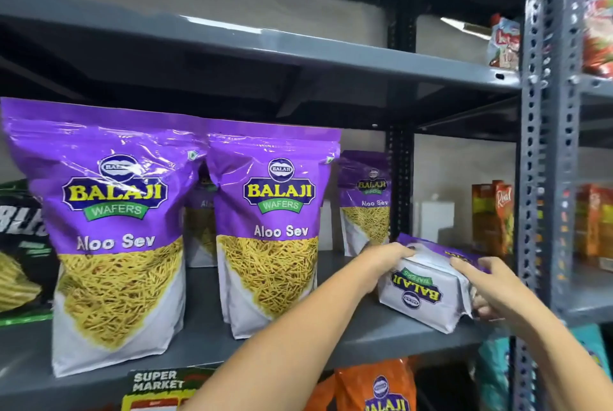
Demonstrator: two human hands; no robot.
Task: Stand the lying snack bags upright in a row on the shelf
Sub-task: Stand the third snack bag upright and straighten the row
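A purple and white Aloo Sev snack bag (423, 291) lies flat at the right end of the grey shelf (205, 341), its white base facing me. My left hand (386, 261) grips its left side and my right hand (491, 288) grips its right side. Two big Aloo Sev bags stand upright at the front, one at the left (112, 235) and one in the middle (272, 228). Another upright bag (365, 201) stands further back, and one more (199, 221) shows between the front two.
A black and green bag (20, 245) stands at the far left. A perforated steel post (540, 145) bounds the shelf on the right, with juice cartons (492, 215) behind. An orange bag (374, 387) and a Super Market label (156, 387) sit below.
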